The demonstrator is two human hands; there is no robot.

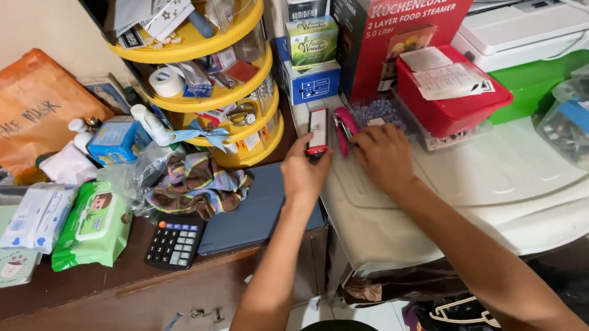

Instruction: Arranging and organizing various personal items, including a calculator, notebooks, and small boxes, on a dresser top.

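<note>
Far to the left, on the brown wooden surface [79, 281], lie an orange padded envelope [26, 109], a green pack of wet wipes [96, 226] and a black calculator [174, 242] just beside a dark blue tablet case [257, 214]. A striped cloth [198, 187] is bunched behind the calculator, and a yellow tiered organizer [237, 88] full of small items stands behind that.

Near the middle, the left hand [305, 175] is closed around the lower end of a small red and white device [317, 132], fingers wrapped at its near edge while the rest of it lies flat on the white plastic lid [510, 174]. The device looks light, stiff and smooth-cased, so it may slip; its narrow long sides seem the surest place to pinch it.

Just right of it lies a pink stapler [343, 126], touched or nearly touched by the right hand [385, 157], whose fingers are curled downward and hold nothing that can be seen. Further right sits a red plastic tray [453, 107] with paper slips, in front of a red appliance box [401, 25].
</note>
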